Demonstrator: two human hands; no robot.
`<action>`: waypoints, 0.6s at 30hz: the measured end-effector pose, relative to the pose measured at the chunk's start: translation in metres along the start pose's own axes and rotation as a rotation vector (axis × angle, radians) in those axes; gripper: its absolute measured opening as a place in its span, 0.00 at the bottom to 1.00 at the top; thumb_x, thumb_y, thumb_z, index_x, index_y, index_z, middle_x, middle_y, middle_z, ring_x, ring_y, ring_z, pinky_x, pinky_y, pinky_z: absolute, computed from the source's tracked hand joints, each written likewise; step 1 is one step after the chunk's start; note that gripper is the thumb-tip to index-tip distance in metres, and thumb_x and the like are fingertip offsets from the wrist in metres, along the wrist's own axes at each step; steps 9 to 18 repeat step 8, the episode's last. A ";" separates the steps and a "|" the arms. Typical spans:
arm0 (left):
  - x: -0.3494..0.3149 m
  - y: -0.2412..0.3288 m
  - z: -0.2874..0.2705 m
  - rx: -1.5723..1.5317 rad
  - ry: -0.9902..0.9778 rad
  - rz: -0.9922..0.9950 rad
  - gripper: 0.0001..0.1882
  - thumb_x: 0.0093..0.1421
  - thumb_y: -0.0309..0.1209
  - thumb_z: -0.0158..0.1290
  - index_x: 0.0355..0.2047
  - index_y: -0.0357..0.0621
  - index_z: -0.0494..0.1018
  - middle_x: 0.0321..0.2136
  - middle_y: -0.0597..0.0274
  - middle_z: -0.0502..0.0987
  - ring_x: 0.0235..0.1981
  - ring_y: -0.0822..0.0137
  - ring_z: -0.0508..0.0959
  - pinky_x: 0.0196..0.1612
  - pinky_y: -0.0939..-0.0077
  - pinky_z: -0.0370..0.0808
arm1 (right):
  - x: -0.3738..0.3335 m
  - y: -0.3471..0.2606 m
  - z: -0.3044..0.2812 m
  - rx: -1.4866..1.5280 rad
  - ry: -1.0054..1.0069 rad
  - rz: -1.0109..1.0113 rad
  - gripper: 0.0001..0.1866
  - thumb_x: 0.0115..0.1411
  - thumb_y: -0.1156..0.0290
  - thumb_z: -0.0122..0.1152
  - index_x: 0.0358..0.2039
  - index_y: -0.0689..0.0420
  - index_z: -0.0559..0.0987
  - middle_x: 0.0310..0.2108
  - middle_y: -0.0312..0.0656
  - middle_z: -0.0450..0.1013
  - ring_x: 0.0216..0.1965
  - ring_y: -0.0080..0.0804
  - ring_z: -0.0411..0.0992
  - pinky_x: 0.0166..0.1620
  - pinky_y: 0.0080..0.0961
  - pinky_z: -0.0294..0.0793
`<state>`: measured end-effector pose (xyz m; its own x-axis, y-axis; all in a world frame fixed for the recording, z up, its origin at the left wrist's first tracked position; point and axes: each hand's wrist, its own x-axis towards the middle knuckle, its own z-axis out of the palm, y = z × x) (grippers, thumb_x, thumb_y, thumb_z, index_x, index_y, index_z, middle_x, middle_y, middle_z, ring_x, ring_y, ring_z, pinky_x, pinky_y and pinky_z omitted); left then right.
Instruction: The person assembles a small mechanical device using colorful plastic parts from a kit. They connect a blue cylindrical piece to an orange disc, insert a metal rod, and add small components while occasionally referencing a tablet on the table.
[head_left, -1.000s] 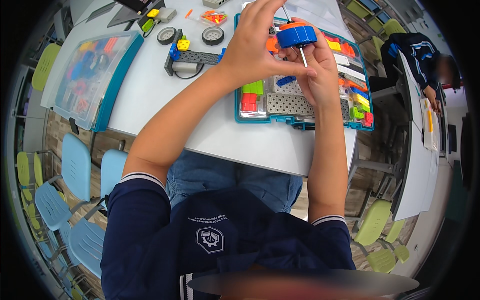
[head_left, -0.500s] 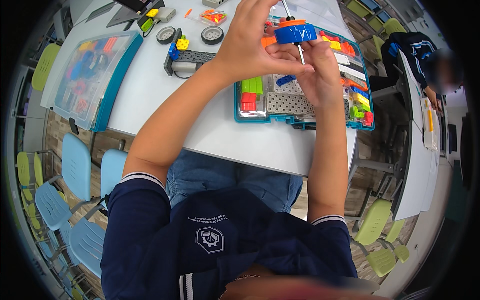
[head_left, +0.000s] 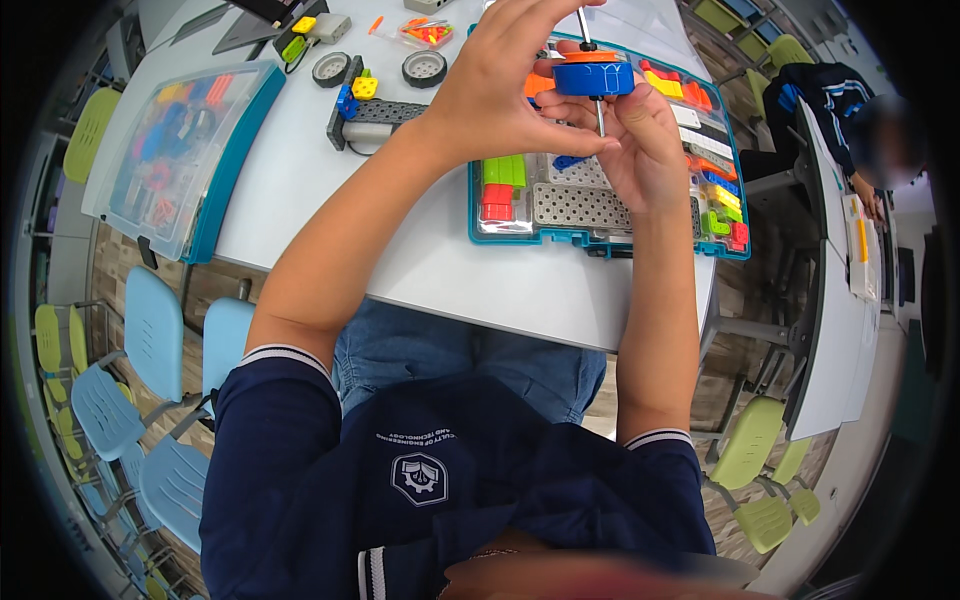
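Above the open parts case (head_left: 590, 236), a blue wheel (head_left: 594, 80) with an orange disc (head_left: 582, 59) on its upper side sits on a thin metal axle (head_left: 583, 24). A black collar shows on the axle just above the disc. My left hand (head_left: 508, 80) is closed round the axle, its fingers by the top end and its thumb at the bottom end. My right hand (head_left: 648, 150) grips the wheel's rim from the right, with the thumb on the blue edge. Some right fingers are hidden behind the wheel.
Left of my hands lies a grey perforated chassis (head_left: 392, 114) with yellow and blue blocks, beside two grey-hubbed wheels (head_left: 425, 69). A closed clear-lidded case (head_left: 180, 150) stands at the left. Small orange pieces (head_left: 428, 35) lie farther back. Another person (head_left: 825, 110) sits at the right.
The wheel and axle have come slightly nearer and the axle stands more upright. My right thumb has shifted up onto the wheel's rim.
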<state>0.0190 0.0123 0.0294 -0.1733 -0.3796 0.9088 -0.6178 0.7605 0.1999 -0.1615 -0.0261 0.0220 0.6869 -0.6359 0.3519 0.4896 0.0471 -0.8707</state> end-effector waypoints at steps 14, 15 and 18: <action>0.000 0.000 0.001 -0.021 -0.016 -0.009 0.57 0.38 0.47 0.73 0.63 0.35 0.57 0.59 0.45 0.66 0.60 0.49 0.67 0.61 0.56 0.65 | 0.000 0.001 0.000 0.038 -0.001 0.008 0.29 0.67 0.54 0.51 0.54 0.70 0.69 0.46 0.56 0.75 0.48 0.50 0.77 0.51 0.39 0.77; 0.000 0.000 0.001 -0.021 -0.016 -0.009 0.57 0.38 0.47 0.73 0.63 0.35 0.57 0.59 0.45 0.66 0.60 0.49 0.67 0.61 0.56 0.65 | 0.000 0.001 0.000 0.038 -0.001 0.008 0.29 0.67 0.54 0.51 0.54 0.70 0.69 0.46 0.56 0.75 0.48 0.50 0.77 0.51 0.39 0.77; 0.000 0.000 0.001 -0.021 -0.016 -0.009 0.57 0.38 0.47 0.73 0.63 0.35 0.57 0.59 0.45 0.66 0.60 0.49 0.67 0.61 0.56 0.65 | 0.000 0.001 0.000 0.038 -0.001 0.008 0.29 0.67 0.54 0.51 0.54 0.70 0.69 0.46 0.56 0.75 0.48 0.50 0.77 0.51 0.39 0.77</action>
